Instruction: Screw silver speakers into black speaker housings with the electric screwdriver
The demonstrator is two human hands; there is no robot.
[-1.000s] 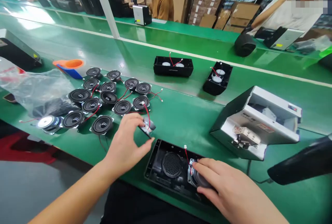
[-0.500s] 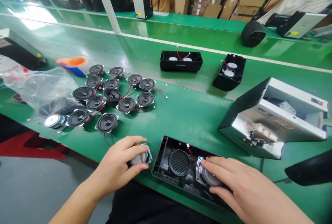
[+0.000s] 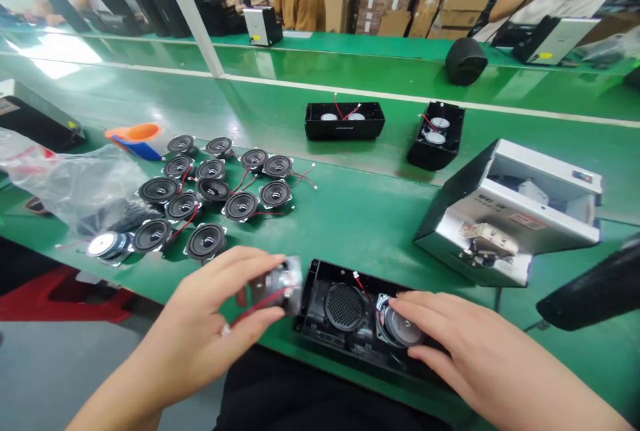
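Between the thumb and fingers of my left hand (image 3: 220, 311) is a loose speaker driver (image 3: 277, 284), blurred and tilted, with a red wire trailing from it. It is just left of a black speaker housing (image 3: 320, 334) at the table's front edge. My right hand (image 3: 460, 344) grips a second speaker driver (image 3: 400, 326) by its round magnet, seated in the right part of that housing. A white plug on a red wire rises behind it. To its left, the round grille opening (image 3: 345, 306) is uncovered.
Several speaker drivers (image 3: 213, 190) lie cone-up at the left, beside a plastic bag (image 3: 95, 184) and an orange-blue tape roll (image 3: 137, 138). Two housings with drivers (image 3: 345, 126) stand farther back. A silver machine (image 3: 515, 218) and a dark tool (image 3: 590, 284) are at the right.
My left hand has lifted and turned its speaker driver, bringing it closer to the housing's left end. My right hand stays on the seated driver. The camera view has shifted slightly.
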